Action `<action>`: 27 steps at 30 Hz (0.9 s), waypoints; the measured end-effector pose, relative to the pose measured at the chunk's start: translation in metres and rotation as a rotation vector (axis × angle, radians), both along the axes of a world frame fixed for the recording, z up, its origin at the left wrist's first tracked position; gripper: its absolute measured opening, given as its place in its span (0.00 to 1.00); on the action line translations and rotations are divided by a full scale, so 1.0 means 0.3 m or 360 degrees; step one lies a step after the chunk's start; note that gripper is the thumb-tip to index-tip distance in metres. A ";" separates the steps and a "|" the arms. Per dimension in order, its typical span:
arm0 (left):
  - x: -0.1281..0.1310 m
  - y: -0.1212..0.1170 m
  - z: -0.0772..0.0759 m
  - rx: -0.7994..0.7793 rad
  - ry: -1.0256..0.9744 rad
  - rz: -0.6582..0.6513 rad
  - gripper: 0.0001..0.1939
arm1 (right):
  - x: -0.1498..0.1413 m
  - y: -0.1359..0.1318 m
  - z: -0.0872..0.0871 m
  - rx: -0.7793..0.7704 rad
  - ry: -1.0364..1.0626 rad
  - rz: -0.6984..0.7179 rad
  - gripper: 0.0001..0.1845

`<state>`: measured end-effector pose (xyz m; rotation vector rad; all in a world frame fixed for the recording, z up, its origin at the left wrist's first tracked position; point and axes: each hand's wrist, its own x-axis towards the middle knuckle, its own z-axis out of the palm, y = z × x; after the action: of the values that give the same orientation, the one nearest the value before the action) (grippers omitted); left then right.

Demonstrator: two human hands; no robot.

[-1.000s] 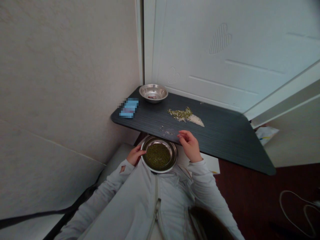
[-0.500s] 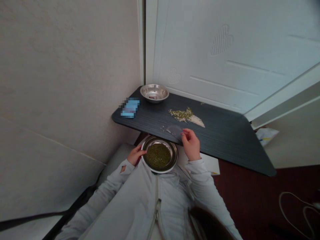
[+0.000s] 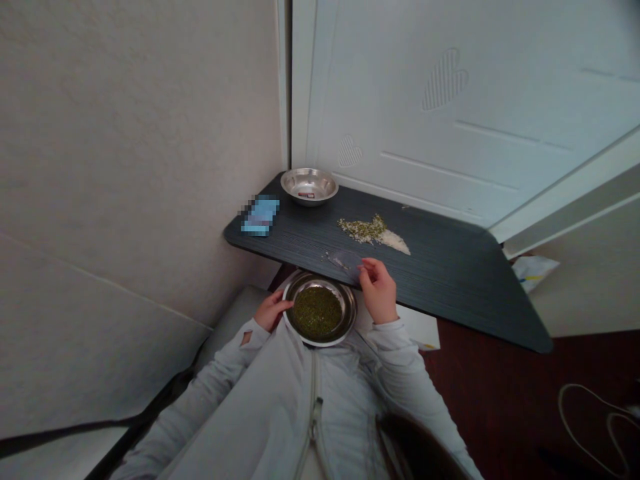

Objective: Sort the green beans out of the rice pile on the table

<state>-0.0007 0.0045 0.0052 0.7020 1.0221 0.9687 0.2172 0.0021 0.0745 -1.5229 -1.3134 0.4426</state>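
Note:
My left hand (image 3: 273, 310) grips the rim of a steel bowl (image 3: 349, 320) on my lap, just under the table edge. Green mung beans (image 3: 317, 311) cover its bottom. With its fingers pinched, my right hand (image 3: 379, 290) holds a thin clear plastic disc (image 3: 345, 257) low over the table's near edge. A few white grains (image 3: 326, 255) lie at the disc's left side. Behind it, a mixed heap of green beans and white grains (image 3: 361, 230) sits on the table, with a patch of white rice-like grains (image 3: 396, 242) at its right end.
The dark table (image 3: 465, 280) stands against a white door (image 3: 400, 87). A second steel bowl (image 3: 309, 187) with a small reddish mark inside is at the back left, beside a blue pixelated item (image 3: 261, 216). A pale cable (image 3: 583, 387) lies on the dark red floor.
My right hand has shifted slightly left, and the clear disc has moved left with it toward the loose grains. The left hand and the bowl stay still.

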 end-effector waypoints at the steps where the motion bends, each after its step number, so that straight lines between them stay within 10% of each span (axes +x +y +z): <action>1: 0.000 0.000 0.000 -0.0001 -0.0002 0.0003 0.22 | 0.003 0.000 -0.001 -0.0002 -0.0004 -0.0018 0.13; 27: -0.003 0.003 -0.004 -0.0017 -0.0042 0.0007 0.20 | 0.121 -0.017 -0.007 -0.0025 0.0227 -0.0017 0.12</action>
<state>-0.0016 0.0055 0.0042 0.6769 1.0052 0.9735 0.2536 -0.0028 0.0724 -1.4826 -1.1926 0.5457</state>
